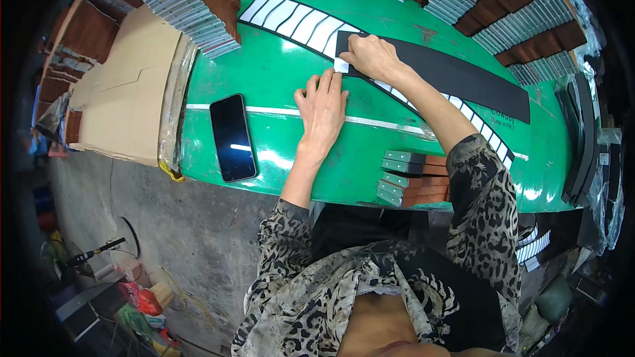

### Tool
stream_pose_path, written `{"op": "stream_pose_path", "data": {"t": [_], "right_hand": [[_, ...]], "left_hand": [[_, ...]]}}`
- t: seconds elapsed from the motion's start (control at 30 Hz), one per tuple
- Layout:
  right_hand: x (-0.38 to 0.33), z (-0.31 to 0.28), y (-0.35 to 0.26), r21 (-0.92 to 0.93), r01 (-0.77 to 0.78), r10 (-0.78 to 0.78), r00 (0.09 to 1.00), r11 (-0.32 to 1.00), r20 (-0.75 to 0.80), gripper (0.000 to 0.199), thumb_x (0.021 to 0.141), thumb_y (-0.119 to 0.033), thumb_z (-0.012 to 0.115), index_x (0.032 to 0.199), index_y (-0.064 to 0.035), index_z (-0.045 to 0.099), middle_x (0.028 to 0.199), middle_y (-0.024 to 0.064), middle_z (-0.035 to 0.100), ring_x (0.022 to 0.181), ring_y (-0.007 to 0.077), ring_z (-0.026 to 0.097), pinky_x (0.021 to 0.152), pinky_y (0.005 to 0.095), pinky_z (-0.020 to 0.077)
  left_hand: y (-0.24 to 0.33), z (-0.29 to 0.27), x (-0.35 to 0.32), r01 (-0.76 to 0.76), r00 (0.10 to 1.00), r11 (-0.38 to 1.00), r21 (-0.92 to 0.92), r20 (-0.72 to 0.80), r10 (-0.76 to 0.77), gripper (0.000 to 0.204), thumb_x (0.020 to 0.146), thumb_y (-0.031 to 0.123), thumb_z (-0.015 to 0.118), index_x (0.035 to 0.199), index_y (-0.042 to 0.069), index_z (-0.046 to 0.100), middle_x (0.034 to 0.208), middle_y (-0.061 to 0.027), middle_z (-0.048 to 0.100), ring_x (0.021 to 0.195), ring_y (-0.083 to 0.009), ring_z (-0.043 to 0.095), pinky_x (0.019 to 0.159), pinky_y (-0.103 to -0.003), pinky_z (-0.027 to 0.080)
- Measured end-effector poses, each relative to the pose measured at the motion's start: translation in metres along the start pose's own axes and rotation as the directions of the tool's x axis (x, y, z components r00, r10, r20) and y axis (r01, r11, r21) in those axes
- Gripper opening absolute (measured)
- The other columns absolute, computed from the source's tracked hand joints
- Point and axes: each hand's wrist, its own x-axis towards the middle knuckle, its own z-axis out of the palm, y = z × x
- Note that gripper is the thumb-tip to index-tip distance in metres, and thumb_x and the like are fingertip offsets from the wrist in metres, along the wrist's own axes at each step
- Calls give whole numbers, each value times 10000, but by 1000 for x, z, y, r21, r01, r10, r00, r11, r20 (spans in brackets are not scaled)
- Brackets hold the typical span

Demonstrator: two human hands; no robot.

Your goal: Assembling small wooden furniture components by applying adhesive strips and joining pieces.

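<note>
A long, curved black strip (456, 69) lies on the green table. Under its left end passes a curved black-edged strip with white segments (291, 18), which shows again on the far side of my right forearm. My right hand (374, 56) is closed over the black strip's left end, and its fingertips are partly hidden. A small white tab (340, 65) shows just below these fingers. My left hand (323, 109) lies on the table with its fingers stretched out, their tips beside the tab. I cannot tell whether they touch it.
A dark phone (233, 137) lies left of my left hand. Small brown-and-metal blocks (413, 178) are stacked at the near edge. More such pieces (182, 3) stand at the far left by a cardboard box (129, 86), and others (479, 0) at the far right. Black strips (579, 139) hang at the right edge.
</note>
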Motion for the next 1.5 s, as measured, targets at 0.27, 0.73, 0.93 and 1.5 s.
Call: {"op": "stream_pose_path", "data": {"t": [0.27,0.73,0.93,1.5], "right_hand": [[20,6,7,-159,305,-317,946,939,-58,374,727,-283,718,826,35,549,831,200,611,807,366,622,662,434,506],[6,-29,18,607,-84,39,995,790,87,266,885,-158,502,750,63,559,832,156,641,721,223,666,578,307,546],[-74,-81,14,893,-242,-29,962,380,273,205,938,-180,439,1014,6,479,853,122,623,664,140,631,567,257,544],[-312,-28,14,973,-229,85,970,-14,229,316,918,-70,487,1228,-15,465,1055,99,604,829,128,605,681,252,538]], "left_hand": [[-11,8,10,-72,997,997,16,-26,73,388,756,191,664,1103,53,557,1169,-47,544,1001,-233,489,754,-413,341],[-6,7,8,-64,998,998,25,-13,65,385,773,189,655,1131,85,556,1171,-14,548,1029,-227,481,788,-409,338],[-12,-2,4,52,997,986,-159,69,-41,410,790,196,649,1157,55,534,1212,-98,517,1074,-279,469,870,-457,344],[128,-110,-137,21,998,546,-837,49,37,181,805,24,615,980,-12,589,929,-108,576,837,-196,552,745,-293,443]]}}
